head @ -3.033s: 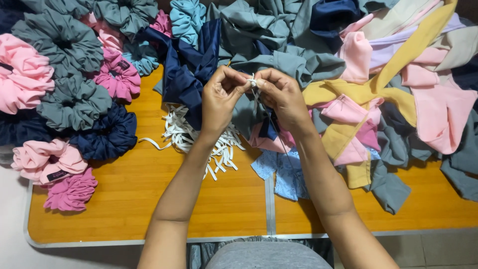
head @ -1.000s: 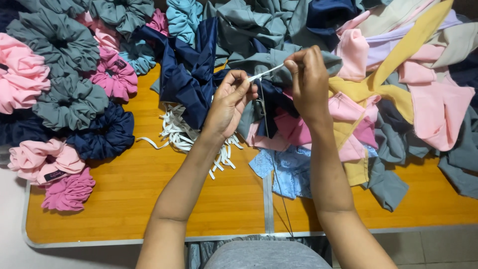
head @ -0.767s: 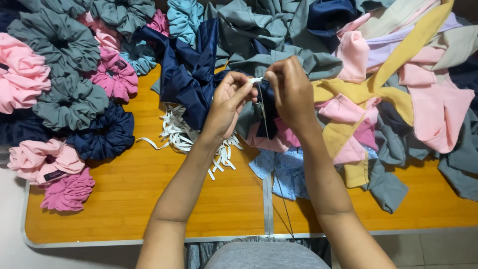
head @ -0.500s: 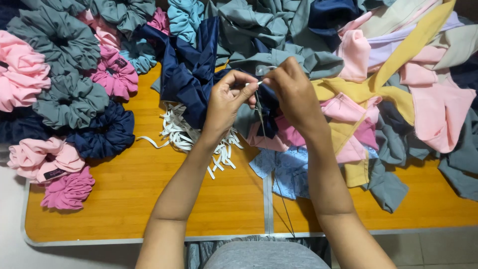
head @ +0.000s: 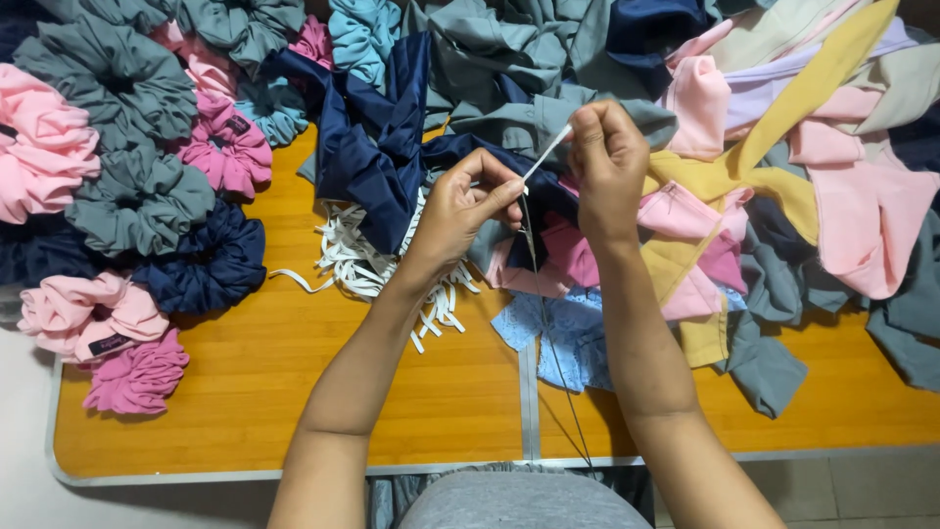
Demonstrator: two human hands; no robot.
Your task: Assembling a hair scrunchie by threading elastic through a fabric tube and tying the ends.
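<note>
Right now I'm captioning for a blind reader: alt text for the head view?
Two bare hands, left hand and right hand, stretch a thin white elastic strip between them above an orange wooden table with gathered fabric scrunchies and loose cloth pieces.

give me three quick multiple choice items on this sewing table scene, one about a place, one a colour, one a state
1. Where do the finished scrunchies lie?
A. left end of the table
B. right end
C. on the floor

2. What colour is the strip stretched between the hands?
A. red
B. white
C. black

3. How is the strip held?
A. lying loose on the table
B. pinched by the left hand alone
C. pinched by both hands

Answers:
1 A, they pile on the left of the wooden table.
2 B, it shows white against the navy cloth.
3 C, the left hand and right hand each grip an end.
</note>
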